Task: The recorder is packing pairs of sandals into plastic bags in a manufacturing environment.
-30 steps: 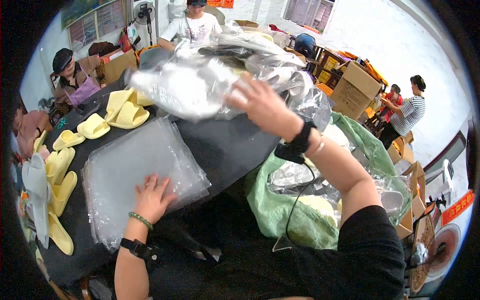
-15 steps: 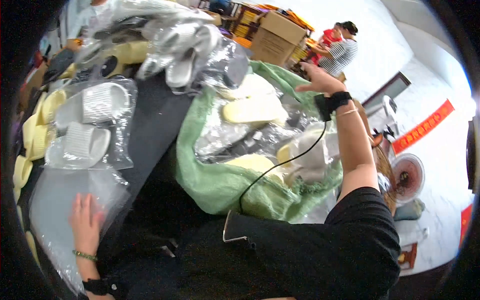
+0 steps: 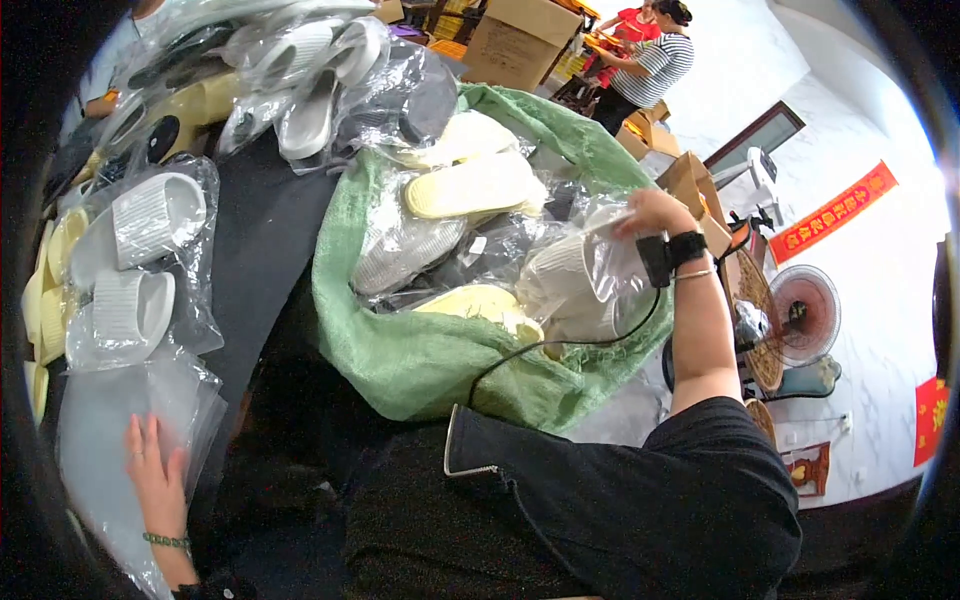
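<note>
My left hand (image 3: 155,475) lies flat, fingers stretched, on a stack of clear plastic bags (image 3: 95,430) at the left. Beyond that stack lies a pair of pale grey slippers (image 3: 150,225) in a clear bag. My right hand (image 3: 660,213) reaches over the right side of an open green woven sack (image 3: 370,360). Its fingers are curled down against a clear bag of pale grey slippers (image 3: 570,270), closed on it; the fingertips are partly hidden. Cream-yellow slippers (image 3: 475,185) and other bagged slippers fill the sack.
Bagged slippers (image 3: 310,110) are piled on the dark table (image 3: 265,215) at the far left. Yellow slippers (image 3: 45,300) line its left edge. A cardboard box (image 3: 515,45) and two people (image 3: 650,65) are behind the sack; a fan (image 3: 805,315) stands at the right.
My right hand has come down from above the sack's far right rim onto the bagged grey slippers, and its fingers have curled. My left hand stays on the plastic bags. The whole view has shifted.
</note>
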Motion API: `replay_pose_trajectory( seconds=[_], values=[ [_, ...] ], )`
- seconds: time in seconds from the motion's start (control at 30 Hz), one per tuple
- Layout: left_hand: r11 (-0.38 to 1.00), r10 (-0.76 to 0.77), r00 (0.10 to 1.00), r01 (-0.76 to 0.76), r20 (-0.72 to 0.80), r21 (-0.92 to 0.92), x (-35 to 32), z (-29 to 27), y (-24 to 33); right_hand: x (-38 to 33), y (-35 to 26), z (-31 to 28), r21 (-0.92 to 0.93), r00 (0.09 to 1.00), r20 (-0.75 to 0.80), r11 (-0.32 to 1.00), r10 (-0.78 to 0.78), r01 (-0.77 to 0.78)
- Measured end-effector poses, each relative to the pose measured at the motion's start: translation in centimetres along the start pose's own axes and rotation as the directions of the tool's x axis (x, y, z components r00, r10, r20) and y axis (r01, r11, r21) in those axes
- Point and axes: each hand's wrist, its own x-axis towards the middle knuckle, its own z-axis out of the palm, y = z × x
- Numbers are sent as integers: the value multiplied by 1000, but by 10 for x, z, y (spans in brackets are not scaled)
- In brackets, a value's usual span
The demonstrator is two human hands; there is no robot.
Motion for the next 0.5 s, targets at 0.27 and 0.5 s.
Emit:
replay_pose_trajectory(
  seconds=[0.27, 0.5],
  values=[
    [998, 66, 997, -66, -26, -11, 6, -1, -5, -46, -85, -155, 348, 720, -626, 719, -299, 601],
    [1000, -11, 1000, 12, -8, 10, -6, 0, -13, -44, -224, -241, 515, 531, -843, 158, -80, 842]
  ],
)
